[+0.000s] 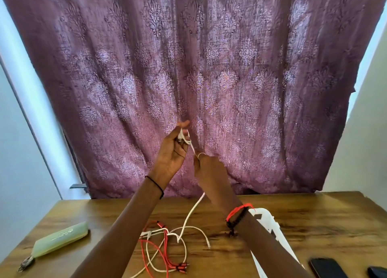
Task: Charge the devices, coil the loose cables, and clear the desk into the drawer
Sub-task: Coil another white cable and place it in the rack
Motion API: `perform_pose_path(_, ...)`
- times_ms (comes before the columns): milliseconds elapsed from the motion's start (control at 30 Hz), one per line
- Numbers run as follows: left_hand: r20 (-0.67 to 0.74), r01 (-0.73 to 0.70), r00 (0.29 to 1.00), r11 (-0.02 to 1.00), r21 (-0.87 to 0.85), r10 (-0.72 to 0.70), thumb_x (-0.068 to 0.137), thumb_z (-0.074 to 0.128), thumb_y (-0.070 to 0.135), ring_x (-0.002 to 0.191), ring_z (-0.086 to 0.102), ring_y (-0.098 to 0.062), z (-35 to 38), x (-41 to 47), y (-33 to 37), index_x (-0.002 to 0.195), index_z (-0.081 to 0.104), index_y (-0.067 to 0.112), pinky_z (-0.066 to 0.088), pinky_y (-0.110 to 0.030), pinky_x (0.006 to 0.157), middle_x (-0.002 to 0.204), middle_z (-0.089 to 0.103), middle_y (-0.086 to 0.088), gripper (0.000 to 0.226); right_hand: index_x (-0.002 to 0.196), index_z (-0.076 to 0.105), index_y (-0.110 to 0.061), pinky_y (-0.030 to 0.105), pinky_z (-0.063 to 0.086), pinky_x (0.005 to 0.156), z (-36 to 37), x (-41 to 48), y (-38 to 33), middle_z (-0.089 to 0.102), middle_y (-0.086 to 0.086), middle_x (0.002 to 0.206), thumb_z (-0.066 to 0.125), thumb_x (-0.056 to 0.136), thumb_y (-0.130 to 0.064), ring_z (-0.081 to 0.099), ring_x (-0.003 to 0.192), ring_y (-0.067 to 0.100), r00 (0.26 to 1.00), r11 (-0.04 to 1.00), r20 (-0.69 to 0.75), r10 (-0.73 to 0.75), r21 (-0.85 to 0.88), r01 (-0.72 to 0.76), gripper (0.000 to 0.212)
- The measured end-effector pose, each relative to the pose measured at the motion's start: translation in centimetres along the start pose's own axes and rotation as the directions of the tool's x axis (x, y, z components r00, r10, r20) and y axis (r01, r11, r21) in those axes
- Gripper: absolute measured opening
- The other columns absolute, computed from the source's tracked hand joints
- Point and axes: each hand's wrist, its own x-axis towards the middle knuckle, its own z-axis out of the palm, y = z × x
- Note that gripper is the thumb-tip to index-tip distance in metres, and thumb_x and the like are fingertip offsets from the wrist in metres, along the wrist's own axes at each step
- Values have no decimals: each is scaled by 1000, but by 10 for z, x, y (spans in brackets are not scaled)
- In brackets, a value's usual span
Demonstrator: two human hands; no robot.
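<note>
Both my hands are raised above the wooden desk (314,225), in front of the curtain. My left hand (172,152) holds the plug end of a white cable (191,212) between thumb and fingers. Just to its right, my right hand (206,166) pinches the same cable a little lower. From there the cable hangs down to the desk and joins a loose tangle with a red cable (165,248). Two dark phones (326,267) lie at the desk's front right corner, the second phone (378,272) cut off by the frame edge.
A pale green pouch (60,239) with a metal clip (26,263) lies at the desk's left. A white patterned object (270,223) sits under my right forearm. A purple patterned curtain (209,79) hangs behind the desk's far edge.
</note>
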Motion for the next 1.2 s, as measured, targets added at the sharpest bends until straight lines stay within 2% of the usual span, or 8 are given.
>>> perform_pose_path(200, 108, -287, 956, 800, 527, 272, 94, 51, 12, 73, 69, -11, 6, -4, -20, 93, 69, 10, 53, -18, 71, 81, 73, -3, 18, 95, 55, -10, 43, 56, 70, 5, 5, 2, 68, 15, 87, 43, 91, -10, 67, 75, 36, 998, 991, 58, 21, 131, -29, 12)
perform_pose_path(267, 204, -375, 920, 592, 714, 336, 94, 51, 10, 71, 69, -9, 9, -9, -24, 92, 69, 2, 52, -15, 69, 81, 72, -4, 20, 87, 52, -9, 39, 56, 55, 4, 5, 2, 69, 13, 76, 43, 90, -8, 66, 56, 32, 991, 919, 112, 71, 380, -109, 10)
perform_pose_path(333, 319, -446, 878, 370, 815, 356, 95, 51, 10, 70, 69, -9, 10, -7, -24, 93, 68, -1, 53, -18, 68, 83, 72, -6, 20, 85, 51, -8, 31, 50, 42, 0, 4, 2, 67, 8, 61, 44, 93, -8, 61, 42, 26, 970, 704, 211, 124, 671, -236, 11)
perform_pose_path(467, 591, -559, 767, -192, 807, 250, 92, 51, 12, 74, 69, -18, -3, 5, -7, 87, 66, 7, 54, -32, 70, 83, 73, -3, 16, 93, 53, -2, 26, 51, 46, -1, 0, 5, 62, 6, 60, 48, 94, -4, 59, 44, 15, 947, 349, 285, 147, 881, -319, 6)
perform_pose_path(633, 634, -518, 773, -584, 624, -8, 96, 46, 17, 85, 63, -35, -15, 3, 10, 101, 64, 4, 48, -38, 70, 102, 68, -13, 22, 99, 60, -2, 24, 53, 50, 12, -1, 16, 62, 3, 65, 44, 95, -1, 58, 47, 10, 969, 463, 162, 189, 855, -234, 16)
perform_pose_path(900, 476, -512, 852, -539, 669, -219, 91, 43, 5, 70, 60, -27, -27, -9, 30, 81, 60, 3, 47, -40, 68, 79, 65, -12, 19, 97, 65, -8, 33, 50, 50, 24, 3, 15, 66, 10, 71, 49, 92, -1, 54, 45, 13, 988, 718, -78, 137, 695, -45, 19)
perform_pose_path(1033, 341, -408, 906, -308, 859, -249, 97, 44, 16, 64, 59, -15, -35, -15, 41, 89, 66, 2, 48, -26, 69, 74, 66, -10, 27, 81, 61, -29, 28, 45, 47, 22, 7, 17, 62, 10, 56, 60, 89, -12, 51, 42, 14, 984, 704, -133, 120, 711, 11, 19)
perform_pose_path(1200, 300, -330, 905, -53, 943, -301, 98, 44, 19, 60, 51, -2, -41, -27, 45, 112, 67, 9, 39, -8, 66, 66, 56, 3, 28, 90, 69, -5, 18, 38, 41, 15, 15, 20, 52, -3, 48, 64, 86, -12, 44, 37, 10, 992, 636, -105, 63, 771, 41, 10)
